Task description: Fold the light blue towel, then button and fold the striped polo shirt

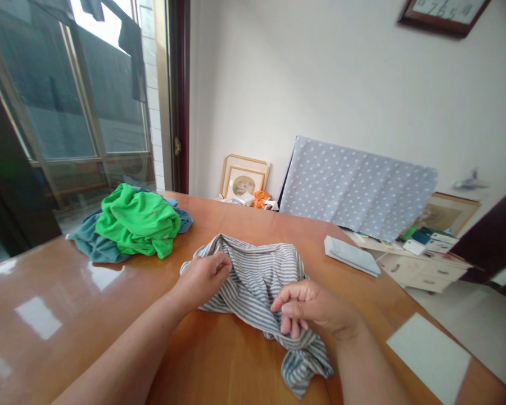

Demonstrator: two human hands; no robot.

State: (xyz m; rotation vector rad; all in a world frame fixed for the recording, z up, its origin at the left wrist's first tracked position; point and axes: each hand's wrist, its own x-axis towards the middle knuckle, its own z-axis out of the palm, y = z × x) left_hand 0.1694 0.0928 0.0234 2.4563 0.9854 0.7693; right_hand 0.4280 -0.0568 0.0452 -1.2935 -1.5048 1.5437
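A grey-and-white striped garment (257,275) lies crumpled on the table in front of me, one sleeve-like end trailing toward the near right. At its left side my left hand (204,275) is closed, pinching the fabric by a raised fold. Over the garment's right part is my right hand (310,306), its fingers loosely bent and apart, touching or just above the cloth. The garment's exact kind is hard to make out in its folds.
A bright green garment (137,219) tops a pile with blue-grey clothes (96,242) at the left. A folded pale cloth (349,256) and a white sheet (430,354) lie on the right. Behind the wooden table (219,360) hangs a dotted grey cloth (358,185).
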